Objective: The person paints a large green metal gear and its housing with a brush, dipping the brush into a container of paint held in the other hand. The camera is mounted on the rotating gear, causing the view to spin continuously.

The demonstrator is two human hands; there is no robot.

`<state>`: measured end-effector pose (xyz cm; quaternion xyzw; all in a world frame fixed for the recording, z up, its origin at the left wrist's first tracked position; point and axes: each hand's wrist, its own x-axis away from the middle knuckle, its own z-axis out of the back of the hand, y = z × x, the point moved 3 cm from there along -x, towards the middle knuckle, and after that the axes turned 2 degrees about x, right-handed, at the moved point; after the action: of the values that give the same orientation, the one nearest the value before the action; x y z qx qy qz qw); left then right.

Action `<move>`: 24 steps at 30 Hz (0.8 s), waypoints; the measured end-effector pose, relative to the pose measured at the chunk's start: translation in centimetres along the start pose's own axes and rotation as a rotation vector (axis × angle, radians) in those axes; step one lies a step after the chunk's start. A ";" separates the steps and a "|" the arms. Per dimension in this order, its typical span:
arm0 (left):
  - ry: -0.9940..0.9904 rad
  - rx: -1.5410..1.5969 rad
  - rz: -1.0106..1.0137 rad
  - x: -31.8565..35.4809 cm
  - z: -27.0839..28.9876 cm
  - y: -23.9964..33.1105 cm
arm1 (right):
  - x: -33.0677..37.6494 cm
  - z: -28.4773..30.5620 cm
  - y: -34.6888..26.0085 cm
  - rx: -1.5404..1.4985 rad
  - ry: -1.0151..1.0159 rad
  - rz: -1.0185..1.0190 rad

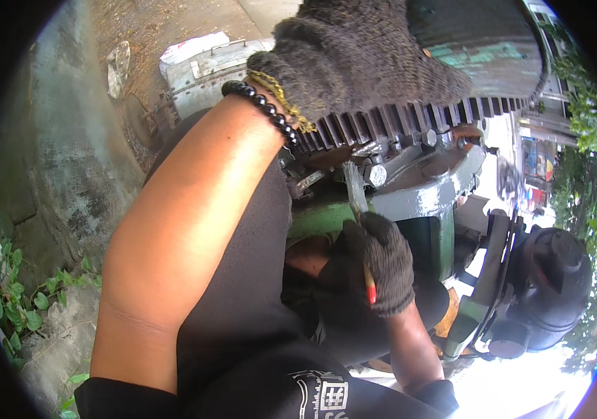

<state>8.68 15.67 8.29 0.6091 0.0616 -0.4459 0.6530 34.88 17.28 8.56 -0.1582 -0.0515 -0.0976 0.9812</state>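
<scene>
My left hand (375,63), in a dark knitted glove with a yellow cuff edge, lies against a large toothed gear (354,129) and the worn green-grey drum (480,49) above it. One finger or thumb stretches out to the right; the others run toward the upper edge and are partly hidden. In my right hand (386,262), also gloved, is a paintbrush (355,187) with a red-tipped handle. Its grey bristles point up, close to a bolt head (375,174) below the gear teeth. Glossy grey paint covers the curved machine frame (427,192); a green part (319,218) shows beneath.
A black motor-like housing (543,290) stands at the right beside a green bracket (469,325). At the far left rises a weathered concrete-like wall (75,160) with leafy plants (29,300) below. A grey metal box (211,73) sits on the ground behind my left arm.
</scene>
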 end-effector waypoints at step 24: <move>0.002 0.287 -0.095 -0.1 2.0 -0.8 | 4.7 -2.4 1.0 -0.446 0.546 -0.409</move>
<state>7.16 14.13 8.33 0.6928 0.0265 -0.4799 0.5375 39.80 16.61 6.58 -0.3217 0.2029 -0.3381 0.8608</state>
